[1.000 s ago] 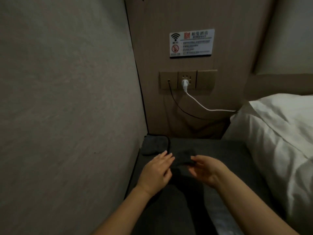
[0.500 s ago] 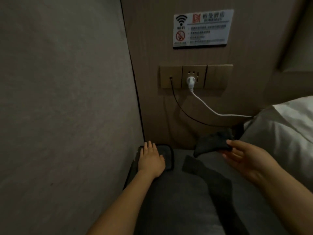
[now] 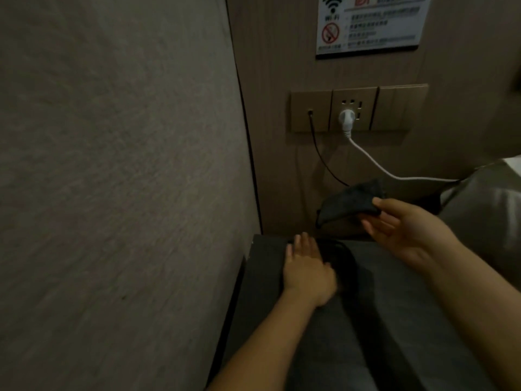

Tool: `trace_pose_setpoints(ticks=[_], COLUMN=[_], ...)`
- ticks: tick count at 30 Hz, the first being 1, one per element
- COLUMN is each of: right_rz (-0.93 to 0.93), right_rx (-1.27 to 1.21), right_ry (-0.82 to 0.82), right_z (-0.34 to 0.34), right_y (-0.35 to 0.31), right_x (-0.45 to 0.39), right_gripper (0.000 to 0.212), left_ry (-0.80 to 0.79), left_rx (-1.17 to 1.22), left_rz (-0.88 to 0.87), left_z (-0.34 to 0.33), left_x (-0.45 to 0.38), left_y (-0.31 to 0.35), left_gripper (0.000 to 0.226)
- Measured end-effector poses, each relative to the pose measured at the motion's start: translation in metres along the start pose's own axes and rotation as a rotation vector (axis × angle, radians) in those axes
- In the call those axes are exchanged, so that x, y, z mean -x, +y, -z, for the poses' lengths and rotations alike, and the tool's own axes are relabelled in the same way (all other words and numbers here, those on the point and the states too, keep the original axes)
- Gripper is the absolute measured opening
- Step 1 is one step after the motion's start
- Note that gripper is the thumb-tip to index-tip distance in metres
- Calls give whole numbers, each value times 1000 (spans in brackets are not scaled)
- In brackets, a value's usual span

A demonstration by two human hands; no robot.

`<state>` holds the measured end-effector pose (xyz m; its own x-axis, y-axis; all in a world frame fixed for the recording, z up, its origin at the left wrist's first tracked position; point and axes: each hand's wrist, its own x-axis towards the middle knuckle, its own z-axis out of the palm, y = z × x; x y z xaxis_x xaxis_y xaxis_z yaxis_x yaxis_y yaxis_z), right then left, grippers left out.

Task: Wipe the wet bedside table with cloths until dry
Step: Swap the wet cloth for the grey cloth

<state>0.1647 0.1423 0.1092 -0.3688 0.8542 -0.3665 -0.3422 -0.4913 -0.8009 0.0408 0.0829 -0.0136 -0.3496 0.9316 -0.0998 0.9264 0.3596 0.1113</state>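
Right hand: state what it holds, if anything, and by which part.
The right hand pinches a dark cloth by its right end, lifted above the bedside table.

The dark grey bedside table stands tight in the corner beside the wall, and near its back edge a dark cloth lies flat on the top with the left hand resting on it.
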Motion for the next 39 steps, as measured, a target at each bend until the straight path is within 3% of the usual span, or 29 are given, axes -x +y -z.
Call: trace_pose_setpoints(ticks=[5,8,13,17,20,22,27,32,36,39], right_rz=[-21,-31,-23,-69,-95,-126,-185,-220,-231,-238], right_rx=[46,51,-11,16,55,47,56,314,901,1248], right_ry=[29,41,6,-53,-78,-103,-126,46,150,125], right_z=[9,11,-6,-38,-66,-81,-90,-80,-84,-83], right_y=[4,6,13,29,46,58,92,110,103,99], right_x=[-1,-1,-8,-18,-25,-30,-47,-69,-87,-85], right_gripper=[4,4,13,6,10,2,29,31,36,36], left_ry=[15,-23,33,70,75,68,83,78,11,-94], left_rx=[19,92,72,12,61,39,92,144,20,-120], left_rz=[200,220,133,0,-14,-13,-26,-30,-19,-37], left_z=[12,8,2,-2,-4,-3,-11,-8,-5,-12], left_x=[-6,0,24,42,43,42,38,39,44,42], left_y=[-91,-111,-93,-47,-30,-29,-31,-30,-19,-11], left_gripper=[65,64,64,66,70,70,71,69,69,70])
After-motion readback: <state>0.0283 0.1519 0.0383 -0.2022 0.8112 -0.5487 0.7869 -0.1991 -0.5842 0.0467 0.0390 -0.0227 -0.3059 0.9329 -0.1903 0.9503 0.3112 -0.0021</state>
